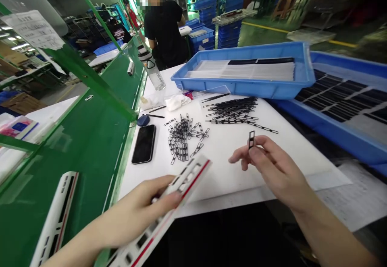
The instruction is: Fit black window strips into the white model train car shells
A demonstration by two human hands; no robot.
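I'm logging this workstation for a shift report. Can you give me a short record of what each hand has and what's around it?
left hand: grips a white slotted strip with a red stripe
right hand: pinches a small black slotted frame
work surface: white table
on table: heap of black frames, longer black strips, smartphone
beyond: blue plastic tray, co-worker in black shirt

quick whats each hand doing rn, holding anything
Left hand: closed, holding a white slotted strip with a red line.
Right hand: pinching a small black slotted frame.
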